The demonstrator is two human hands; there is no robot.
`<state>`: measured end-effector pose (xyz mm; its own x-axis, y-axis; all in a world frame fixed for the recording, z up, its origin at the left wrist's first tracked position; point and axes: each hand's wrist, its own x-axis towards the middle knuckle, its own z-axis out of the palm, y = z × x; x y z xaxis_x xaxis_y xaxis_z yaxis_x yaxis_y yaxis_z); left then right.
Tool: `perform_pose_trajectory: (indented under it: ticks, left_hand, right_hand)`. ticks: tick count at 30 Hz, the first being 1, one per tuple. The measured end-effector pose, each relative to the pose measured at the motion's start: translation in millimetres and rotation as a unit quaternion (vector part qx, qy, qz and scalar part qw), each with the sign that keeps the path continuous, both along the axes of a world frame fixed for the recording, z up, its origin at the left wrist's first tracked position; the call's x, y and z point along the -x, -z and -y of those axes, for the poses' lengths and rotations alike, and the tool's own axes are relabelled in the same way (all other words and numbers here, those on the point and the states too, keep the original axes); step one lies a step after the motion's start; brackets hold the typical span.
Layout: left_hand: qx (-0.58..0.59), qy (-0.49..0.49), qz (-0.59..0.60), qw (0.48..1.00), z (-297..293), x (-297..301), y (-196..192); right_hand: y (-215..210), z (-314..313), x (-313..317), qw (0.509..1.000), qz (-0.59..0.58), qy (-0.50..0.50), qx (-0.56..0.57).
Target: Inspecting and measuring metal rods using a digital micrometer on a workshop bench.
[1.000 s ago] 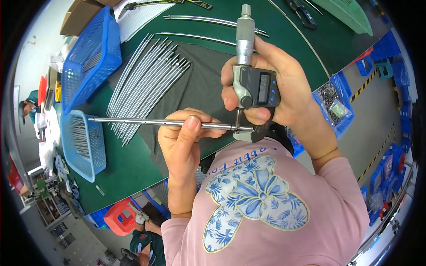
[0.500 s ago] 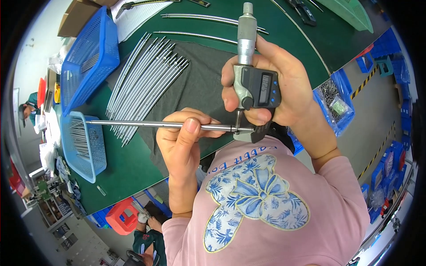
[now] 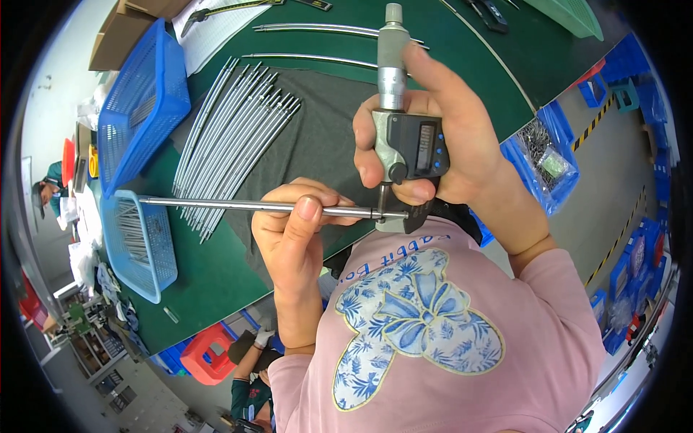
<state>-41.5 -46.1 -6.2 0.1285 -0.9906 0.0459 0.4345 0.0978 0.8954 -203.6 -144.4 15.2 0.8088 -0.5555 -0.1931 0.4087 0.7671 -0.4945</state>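
Note:
My right hand [image 3: 462,130] is closed round a digital micrometer [image 3: 393,137] with a small display, its thimble pointing away from me. Between thumb and fingers, my left hand [image 3: 296,231] pinches a thin steel rod [image 3: 224,206] that lies nearly level. The rod's right end sits in the gap between the micrometer's spindle and anvil. Its left end reaches over a light blue basket. Beyond my left hand, a row of similar steel rods [image 3: 231,144] lies fanned out on a dark grey cloth [image 3: 317,108].
The light blue basket [image 3: 162,278] holds several rods, and a darker blue basket [image 3: 170,79] stands behind it. Two rods [image 3: 317,29] lie at the far side of the green table [image 3: 209,289]. A blue bin [image 3: 570,180] with metal parts is at right. A co-worker sits below the table's left edge.
The micrometer and rod have shifted slightly left in view. My right thumb has come off the thimble side and stretched upward. The co-worker's gloved hand has moved.

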Motion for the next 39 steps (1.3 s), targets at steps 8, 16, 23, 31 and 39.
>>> perform_pose_trajectory:
  ticks: [8, 16, 23, 31, 39]
  left_hand:
    - [-0.003, -0.01, 0.01, 1.0, -2.0, -2.6, -0.2]
    - [-0.001, -0.006, 0.014, 1.0, -2.5, -4.4, -0.7]
    - [0.005, -0.006, 0.024, 1.0, -2.3, -2.4, -3.8]
    - [0.011, -0.007, 0.019, 1.0, -2.6, -1.0, -4.4]
    - [0.008, -0.011, 0.032, 0.999, -3.2, -2.4, -2.3]
  right_hand:
    - [0.5, -2.2, -2.7, 0.999, 0.004, -0.006, -0.042]
    - [1.0, -5.1, -4.0, 1.0, -0.026, 0.013, -0.008]
    - [-0.2, -6.4, -0.4, 1.0, 0.011, 0.013, -0.012]
    - [0.8, -4.8, -0.9, 0.999, 0.031, -0.002, -0.034]
    - [2.5, -4.9, -1.3, 1.0, 0.003, 0.001, -0.013]
